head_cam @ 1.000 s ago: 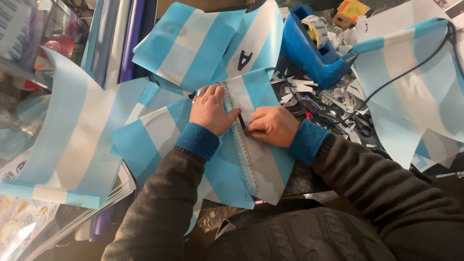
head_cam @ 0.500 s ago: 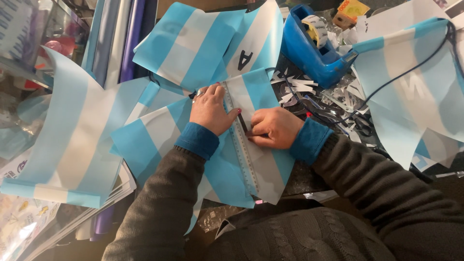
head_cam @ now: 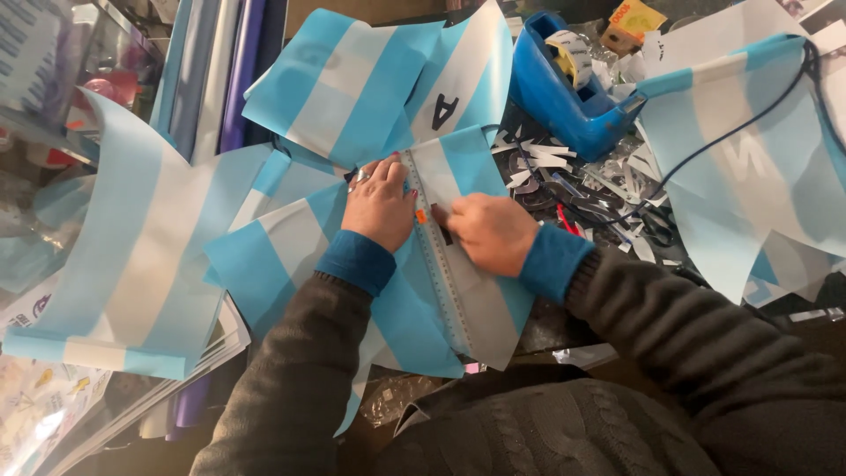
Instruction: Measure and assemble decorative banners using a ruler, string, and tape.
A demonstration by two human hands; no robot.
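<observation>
My left hand (head_cam: 381,204) lies flat with fingers spread, pressing a clear ruler (head_cam: 443,284) onto a light blue and white striped pennant (head_cam: 414,326). The ruler runs lengthwise down the pennant's white middle stripe. My right hand (head_cam: 487,231) is curled just right of the ruler and pinches a small dark piece against the white stripe. Both arms wear dark grey sleeves with blue cuffs. More striped pennants (head_cam: 370,79) lie above, one bearing a black letter.
A blue tape dispenser (head_cam: 573,101) stands at the upper right among paper scraps (head_cam: 546,167) and black scissors (head_cam: 608,207). A black cord crosses another striped pennant (head_cam: 749,167) at right. Rolled sheets (head_cam: 220,70) lie at upper left, a long striped strip (head_cam: 123,256) at left.
My right hand has shifted slightly left along the ruler toward the left hand. The left hand and ruler stay in place.
</observation>
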